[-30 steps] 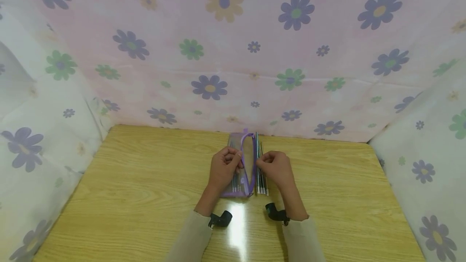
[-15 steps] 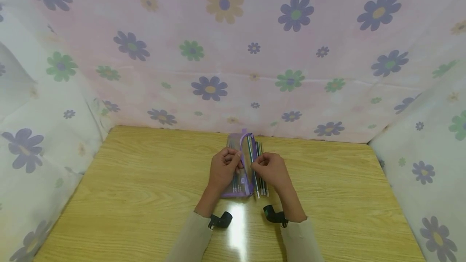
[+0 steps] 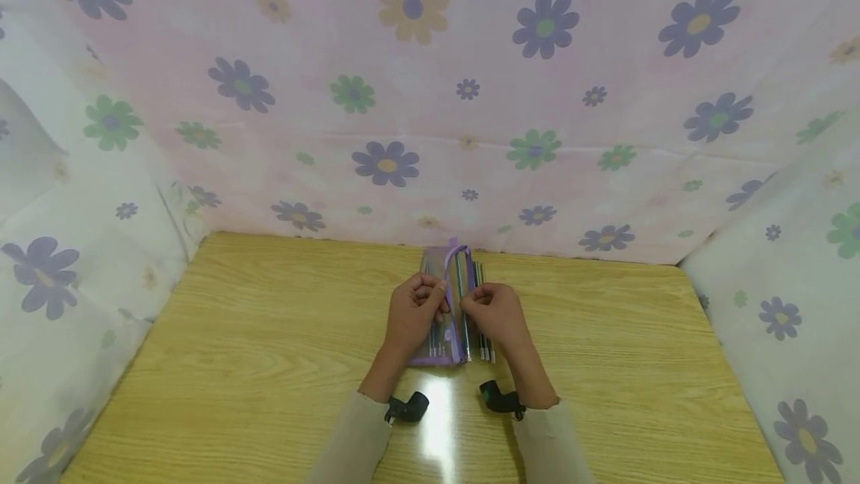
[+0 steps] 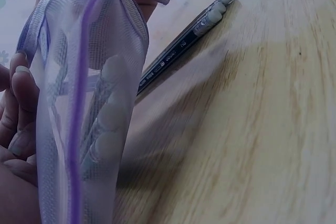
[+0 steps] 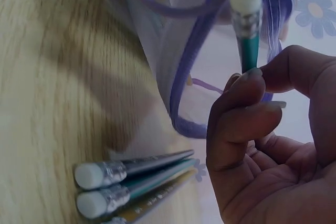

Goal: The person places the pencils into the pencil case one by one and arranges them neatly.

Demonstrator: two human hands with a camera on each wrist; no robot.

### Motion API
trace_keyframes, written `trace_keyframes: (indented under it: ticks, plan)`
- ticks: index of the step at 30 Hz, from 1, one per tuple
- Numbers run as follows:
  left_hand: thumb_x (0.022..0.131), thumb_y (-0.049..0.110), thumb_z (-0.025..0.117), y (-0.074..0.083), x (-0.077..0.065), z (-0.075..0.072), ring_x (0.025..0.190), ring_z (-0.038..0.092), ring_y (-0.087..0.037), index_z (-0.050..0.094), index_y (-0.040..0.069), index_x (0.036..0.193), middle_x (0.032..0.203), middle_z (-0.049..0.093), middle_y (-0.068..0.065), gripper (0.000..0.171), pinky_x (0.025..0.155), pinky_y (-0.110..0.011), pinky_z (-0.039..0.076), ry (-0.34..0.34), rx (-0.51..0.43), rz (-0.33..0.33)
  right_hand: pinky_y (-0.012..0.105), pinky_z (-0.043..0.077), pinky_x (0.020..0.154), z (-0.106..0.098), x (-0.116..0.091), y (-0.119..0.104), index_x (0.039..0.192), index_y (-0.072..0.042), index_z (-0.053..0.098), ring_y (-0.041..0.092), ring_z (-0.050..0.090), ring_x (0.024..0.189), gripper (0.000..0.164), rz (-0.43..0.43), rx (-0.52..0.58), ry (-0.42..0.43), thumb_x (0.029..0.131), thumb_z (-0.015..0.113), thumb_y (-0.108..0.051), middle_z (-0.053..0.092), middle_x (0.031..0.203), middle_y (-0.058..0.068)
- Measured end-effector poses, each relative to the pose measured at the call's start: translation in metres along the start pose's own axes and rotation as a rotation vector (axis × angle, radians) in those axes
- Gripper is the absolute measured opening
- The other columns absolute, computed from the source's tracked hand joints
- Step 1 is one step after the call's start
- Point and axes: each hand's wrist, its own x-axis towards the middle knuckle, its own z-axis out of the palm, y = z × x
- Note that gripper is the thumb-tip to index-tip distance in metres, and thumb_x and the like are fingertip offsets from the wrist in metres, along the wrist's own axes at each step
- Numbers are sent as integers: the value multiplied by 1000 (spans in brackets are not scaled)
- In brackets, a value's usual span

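A purple-trimmed mesh pencil case lies on the table with its zipper opening spread toward the right. My left hand pinches the left edge of that opening. Between thumb and fingertips, my right hand pinches a green pencil with a white eraser, its eraser end toward me. In the head view this pencil lies lengthwise within the opening's outline. Through the mesh, several pencils with white erasers show inside the case. The tips of the left fingers are partly hidden behind the case in the left wrist view.
Just right of the case, several loose pencils lie side by side on the wooden table, erasers toward me. A flowered cloth rises behind the table's far edge, with more cloth at both sides.
My right hand has carried the green pencil leftward from beside the loose pencils, over the case's right edge and into the opening. My left hand has stayed in place.
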Motion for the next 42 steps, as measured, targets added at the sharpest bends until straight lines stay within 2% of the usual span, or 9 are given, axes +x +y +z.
trace_keyframes:
  ticks: [16, 24, 32, 42]
  plan:
    - [105, 12, 68, 1, 0, -1, 50, 58, -14, 67, -2, 95, 66, 67, -6, 17, 48, -23, 49, 6, -6, 11, 27, 50, 50, 11, 2, 0, 89, 0, 74, 16, 61, 58, 11, -25, 23, 51, 89, 67, -8, 67, 70, 7]
    - [106, 12, 68, 0, 0, 0, 50, 58, -13, 67, -2, 95, 66, 67, -6, 17, 48, -24, 49, 4, -19, 12, 29, 53, 51, 12, 1, -1, 90, -1, 76, 16, 63, 59, 12, -53, -53, 70, 90, 69, -11, 69, 71, 6]
    - [105, 12, 68, 1, 0, 1, 50, 57, -13, 67, -3, 95, 67, 67, -9, 19, 49, -23, 49, 6, -20, 15, 29, 54, 53, 12, 0, -3, 89, -1, 77, 15, 64, 61, 13, -52, -100, 32, 91, 70, -12, 71, 74, 6]
    - [105, 11, 69, 2, 0, 1, 50, 57, -13, 67, -2, 95, 67, 68, -9, 16, 48, -22, 47, 23, -25, 2, 32, 60, 55, 2, 0, 0, 96, 1, 76, 19, 70, 62, 15, -30, -66, 73, 96, 72, -13, 73, 78, 11]
